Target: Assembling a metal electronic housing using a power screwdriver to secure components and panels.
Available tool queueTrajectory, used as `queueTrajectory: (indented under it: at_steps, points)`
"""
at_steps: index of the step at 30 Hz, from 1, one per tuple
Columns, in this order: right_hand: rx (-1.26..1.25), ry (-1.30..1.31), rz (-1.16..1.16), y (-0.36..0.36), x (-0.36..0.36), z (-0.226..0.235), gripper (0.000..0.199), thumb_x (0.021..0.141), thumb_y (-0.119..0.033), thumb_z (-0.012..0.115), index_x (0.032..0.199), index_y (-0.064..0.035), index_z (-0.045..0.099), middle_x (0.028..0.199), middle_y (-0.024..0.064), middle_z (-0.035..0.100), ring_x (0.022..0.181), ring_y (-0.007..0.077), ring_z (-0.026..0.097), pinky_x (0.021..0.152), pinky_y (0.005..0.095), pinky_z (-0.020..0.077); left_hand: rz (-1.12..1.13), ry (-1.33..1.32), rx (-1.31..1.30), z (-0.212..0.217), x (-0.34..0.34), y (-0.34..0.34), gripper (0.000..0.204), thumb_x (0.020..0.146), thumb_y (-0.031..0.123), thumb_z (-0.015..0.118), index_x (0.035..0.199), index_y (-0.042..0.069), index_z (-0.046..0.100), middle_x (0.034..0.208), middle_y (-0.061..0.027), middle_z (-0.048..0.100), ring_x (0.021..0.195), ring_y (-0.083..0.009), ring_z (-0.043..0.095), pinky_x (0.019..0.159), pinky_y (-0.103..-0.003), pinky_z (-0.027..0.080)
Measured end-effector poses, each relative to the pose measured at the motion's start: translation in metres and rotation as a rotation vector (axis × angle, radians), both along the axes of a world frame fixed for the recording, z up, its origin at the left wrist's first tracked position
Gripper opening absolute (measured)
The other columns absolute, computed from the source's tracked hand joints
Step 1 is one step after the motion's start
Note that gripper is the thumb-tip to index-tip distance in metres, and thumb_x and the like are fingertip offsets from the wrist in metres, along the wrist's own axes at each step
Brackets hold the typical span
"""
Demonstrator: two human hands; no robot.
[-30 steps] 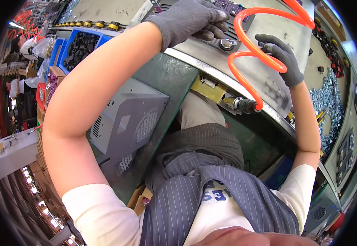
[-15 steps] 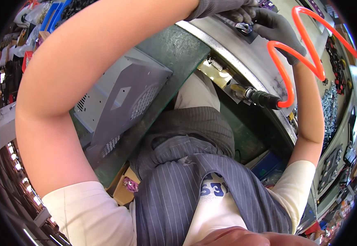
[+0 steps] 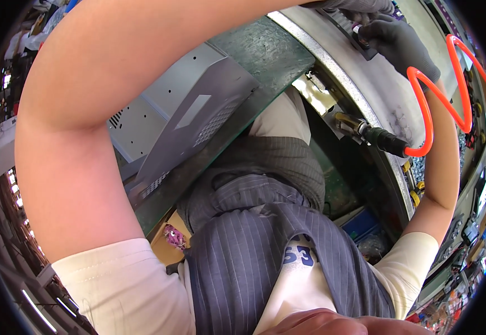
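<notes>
At the top of the view, my right hand (image 3: 402,44), in a grey glove, is closed with thumb and fingers pinched at a small shiny part (image 3: 357,28), too small to name. That part sits against a dark, flat, narrow metal piece (image 3: 341,25) on the grey metal worktop (image 3: 377,84). My left hand (image 3: 357,5), also gloved, lies beside the right with curled fingers, cut by the upper edge; what it grips is hidden. Nearer my body, an air screwdriver (image 3: 371,134) with a coiled orange hose (image 3: 430,120) rests in a holder at the worktop's edge.
Left of my knees, a grey sheet-metal housing (image 3: 193,111) with perforated patches stands on a green table (image 3: 265,50). A cardboard box (image 3: 167,254) with a purple item is below. A blue bin (image 3: 363,223) sits under the worktop. Small hardware (image 3: 419,167) lies beyond my right forearm.
In the picture, both hands have shifted to the right, and the worktop, screwdriver and hose with them as the view moved. The dark piece shows more of its length.
</notes>
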State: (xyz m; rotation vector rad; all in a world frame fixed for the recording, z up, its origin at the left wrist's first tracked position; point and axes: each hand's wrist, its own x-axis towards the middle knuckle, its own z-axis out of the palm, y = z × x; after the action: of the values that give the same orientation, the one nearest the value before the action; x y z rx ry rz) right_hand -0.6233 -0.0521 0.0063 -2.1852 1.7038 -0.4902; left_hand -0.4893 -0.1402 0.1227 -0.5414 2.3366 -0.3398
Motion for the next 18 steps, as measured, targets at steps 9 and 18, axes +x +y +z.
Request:
queueTrajectory:
  at_steps: [9, 18]
  points:
    - [0.216, 0.106, -0.391, -0.006, 0.036, 0.022, 0.028, 0.081, -0.026, 0.067, 0.098, -0.0041, 0.068, 0.081, 0.0131, 0.067, 0.072, 0.019, 0.064, 0.071, 0.0302, 0.0481, -0.167, 0.818, 0.271, -0.032, 0.034, -0.026, 0.031, 0.08, 0.028, 0.054, 0.084, 0.002, 0.069, 0.085, -0.0235, 0.064, 0.082, -0.035, 0.064, 0.075, -0.041, 0.05]
    - [0.219, -0.077, -0.234, -0.002, 0.007, 0.018, 0.026, 0.082, -0.026, 0.064, 0.1, -0.0074, 0.069, 0.081, 0.0124, 0.067, 0.07, 0.0219, 0.063, 0.07, 0.0328, 0.0485, -0.193, 0.779, 0.229, -0.03, 0.027, -0.023, 0.031, 0.081, 0.028, 0.052, 0.083, 0.002, 0.069, 0.084, -0.0225, 0.065, 0.082, -0.0348, 0.065, 0.075, -0.041, 0.05]
